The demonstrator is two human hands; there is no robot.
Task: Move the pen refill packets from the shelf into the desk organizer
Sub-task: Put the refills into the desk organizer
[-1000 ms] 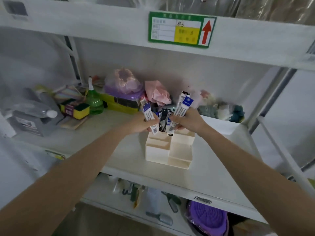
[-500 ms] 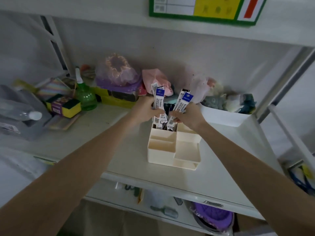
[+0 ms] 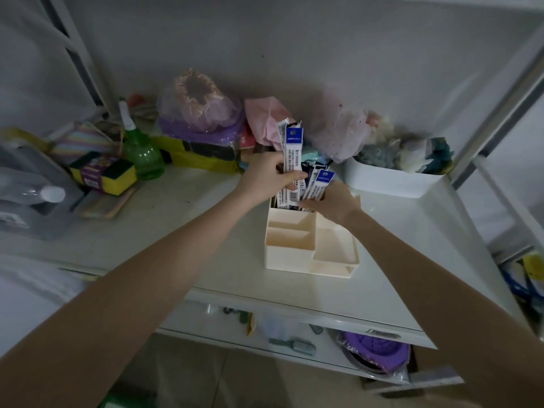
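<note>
Head view
Organizer (image 3: 312, 248): cream, on the white shelf (image 3: 206, 231), front trays bare.
Refill packets (image 3: 294, 160): standing upright in the organizer's tall back compartment, tops sticking out.
Left hand (image 3: 268, 175): grip pinching one tall packet above the organizer's back edge.
Right hand (image 3: 332, 201): grip closed around the lower packets at the organizer's back right.
Green bottle (image 3: 141, 151): far left of the organizer.
White bin (image 3: 391, 178): right behind the organizer.

The desk organizer (image 3: 309, 245) stands on the shelf (image 3: 206, 231), toward its front. Pen refill packets (image 3: 294, 160) stand upright in the organizer's rear compartment. Left of the organizer, well apart, stands a spray bottle (image 3: 141, 148). Behind and to the organizer's right sits a bin (image 3: 391, 181) holding soft items.
</note>
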